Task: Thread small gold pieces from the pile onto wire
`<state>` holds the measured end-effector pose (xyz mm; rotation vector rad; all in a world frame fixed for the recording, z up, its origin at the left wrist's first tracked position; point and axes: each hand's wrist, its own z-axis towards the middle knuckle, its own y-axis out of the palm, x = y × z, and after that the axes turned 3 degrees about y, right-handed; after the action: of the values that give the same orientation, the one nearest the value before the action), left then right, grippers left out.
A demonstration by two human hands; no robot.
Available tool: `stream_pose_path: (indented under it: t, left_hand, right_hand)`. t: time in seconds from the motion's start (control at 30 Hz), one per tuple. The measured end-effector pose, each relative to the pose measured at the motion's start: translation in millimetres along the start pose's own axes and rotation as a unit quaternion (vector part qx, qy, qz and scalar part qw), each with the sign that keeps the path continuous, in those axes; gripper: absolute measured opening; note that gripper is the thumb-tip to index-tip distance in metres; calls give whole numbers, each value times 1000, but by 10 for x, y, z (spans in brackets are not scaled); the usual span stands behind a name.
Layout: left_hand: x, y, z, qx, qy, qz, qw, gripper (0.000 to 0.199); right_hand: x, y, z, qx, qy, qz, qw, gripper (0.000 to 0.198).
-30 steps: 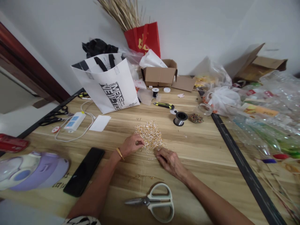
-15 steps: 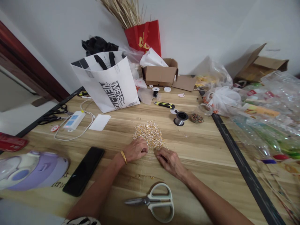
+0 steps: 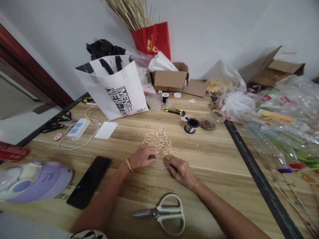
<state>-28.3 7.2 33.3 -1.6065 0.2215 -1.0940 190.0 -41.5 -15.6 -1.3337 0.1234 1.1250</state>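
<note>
While the bead pile [image 3: 158, 143] is lying mid-table, largely unsorted by the look of it, the left hand [image 3: 142, 157] is pinching at its near edge and the right hand [image 3: 181, 171], fingers curled, is pressing just beside it; scissors [image 3: 163, 214] are lying nearer.

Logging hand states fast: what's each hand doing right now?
Left hand: fingers curled at the bead pile; grip unclear.
Right hand: fingers curled beside the pile; grip unclear.

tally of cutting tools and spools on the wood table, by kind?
Scissors: 1
Utility knife: 1
Wire spool: 1
Small thread spool: 1
Total: 4
</note>
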Motion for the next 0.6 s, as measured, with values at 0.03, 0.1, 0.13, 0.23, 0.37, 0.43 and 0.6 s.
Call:
stream_pose_path:
  t: [0.03, 0.1, 0.13, 0.23, 0.37, 0.43, 0.6]
  left_hand:
    - [-4, -9, -2, 5, -2, -7, 1000, 10]
    - [-13, -24, -6, 16, -6, -17, 1000, 11]
    - [-16, -30, -9, 20, -7, -22, 1000, 11]
    - [-19, -46, -14, 31, -10, -42, 999, 12]
    - [-24, -33, -18, 46, -44, -107, 992, 11]
    - [-33, -7, -21, 50, -71, -151, 985, 11]
    - [-50, 60, -18, 46, -100, -233, 966, 13]
  right_hand:
    - [0, 1, 0, 0, 0, 2, 1000, 13]
    - [1, 3, 1, -1, -1, 6, 1000, 13]
    - [0, 4, 3, -1, -2, 6, 1000, 13]
    - [-4, 3, 6, 3, -5, 4, 1000, 13]
    - [-11, -6, 9, 4, -5, 4, 1000, 14]
    - [-11, -11, 8, 0, -2, 4, 1000, 14]
    - [0, -9, 3, -4, 3, 3, 1000, 13]
